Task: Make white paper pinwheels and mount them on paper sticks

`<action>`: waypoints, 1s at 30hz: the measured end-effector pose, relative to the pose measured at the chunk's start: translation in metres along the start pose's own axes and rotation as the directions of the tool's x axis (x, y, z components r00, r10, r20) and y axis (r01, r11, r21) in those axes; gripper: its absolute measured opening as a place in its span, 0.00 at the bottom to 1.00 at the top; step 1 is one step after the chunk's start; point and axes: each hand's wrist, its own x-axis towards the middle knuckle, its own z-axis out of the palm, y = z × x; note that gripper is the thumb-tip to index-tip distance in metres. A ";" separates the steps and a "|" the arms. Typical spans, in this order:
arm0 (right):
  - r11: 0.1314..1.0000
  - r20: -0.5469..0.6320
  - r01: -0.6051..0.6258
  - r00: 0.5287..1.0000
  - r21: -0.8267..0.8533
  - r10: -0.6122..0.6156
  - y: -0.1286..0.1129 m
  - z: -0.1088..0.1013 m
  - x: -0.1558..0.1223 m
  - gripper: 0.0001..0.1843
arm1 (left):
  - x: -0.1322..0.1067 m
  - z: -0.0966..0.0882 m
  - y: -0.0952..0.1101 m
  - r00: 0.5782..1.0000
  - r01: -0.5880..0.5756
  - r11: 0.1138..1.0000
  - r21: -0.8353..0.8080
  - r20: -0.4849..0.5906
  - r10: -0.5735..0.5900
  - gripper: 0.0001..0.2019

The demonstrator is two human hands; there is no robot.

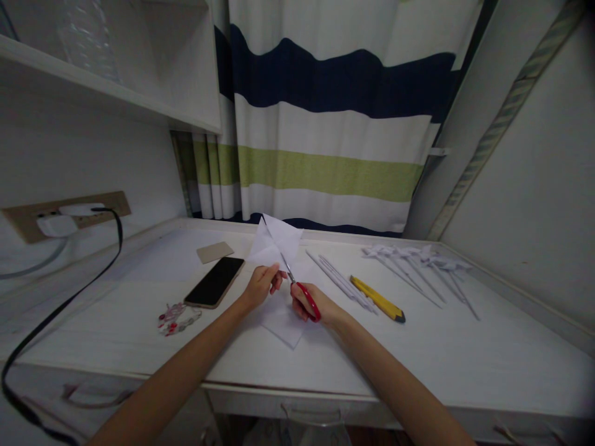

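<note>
My right hand (309,303) is closed round the red handles of a pair of scissors (312,302). The blades reach up and away across a white sheet of paper (283,238). Close to the blades, my left hand (264,285) pinches the lower edge of that sheet, which stands tilted above the desk. Beneath my hands lies another piece of white paper (286,328), partly covered by them. How far the blades have cut into the sheet I cannot tell.
Left of my hands lie a phone (214,282), a beige card (214,252) and a beaded bracelet (176,319). To the right are thin white paper sticks (341,282), a yellow utility knife (377,299) and several white paper pinwheel-like pieces on sticks (423,263). A striped curtain (325,136) hangs behind.
</note>
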 end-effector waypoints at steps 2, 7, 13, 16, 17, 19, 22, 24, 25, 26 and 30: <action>1.000 -0.002 -0.009 1.000 -0.004 0.009 -0.001 0.000 0.000 0.15 | 0.000 0.000 0.001 1.000 0.002 1.000 -0.001 0.002 -0.002 0.24; 0.999 -0.002 -0.032 0.999 -0.008 0.032 -0.005 0.000 -0.001 0.15 | -0.001 0.000 0.003 1.000 0.012 1.000 0.001 -0.001 -0.012 0.24; 0.999 -0.004 -0.046 0.999 -0.004 0.046 -0.005 0.001 0.000 0.14 | 0.000 0.000 0.002 1.000 0.022 1.000 -0.014 0.002 -0.022 0.24; 0.999 -0.004 -0.038 0.999 0.008 0.039 -0.005 0.002 0.000 0.14 | 0.000 0.000 0.002 1.000 0.026 0.999 -0.021 0.005 -0.026 0.23; 0.999 -0.003 -0.034 0.999 0.013 0.034 -0.006 0.002 0.000 0.14 | 0.000 0.000 0.002 1.000 0.026 0.999 -0.022 0.003 -0.026 0.23; 0.999 -0.002 -0.024 1.000 0.026 0.024 -0.008 0.003 -0.001 0.14 | 0.000 0.000 0.002 1.000 0.025 0.999 -0.024 -0.004 -0.025 0.23; 0.999 0.001 -0.011 1.000 0.045 0.011 -0.011 0.003 -0.002 0.13 | -0.001 0.001 0.002 1.000 0.026 0.999 -0.021 -0.012 -0.026 0.23; 0.998 0.007 -0.007 1.000 0.055 0.006 -0.011 0.003 -0.002 0.13 | -0.001 0.001 0.003 1.000 0.027 0.999 -0.017 -0.014 -0.027 0.23; 0.998 0.010 -0.005 1.000 0.060 0.004 -0.010 0.003 -0.001 0.13 | -0.001 0.001 0.003 1.000 0.027 1.000 -0.014 -0.013 -0.028 0.23; 0.998 0.013 -0.003 1.000 0.064 0.002 -0.010 0.003 -0.001 0.13 | -0.001 0.001 0.004 1.000 0.027 1.000 -0.011 -0.012 -0.027 0.23; 0.997 0.018 0.007 1.000 0.078 -0.009 -0.009 0.002 -0.002 0.12 | -0.002 0.001 0.005 1.000 0.030 1.000 0.008 0.003 -0.030 0.23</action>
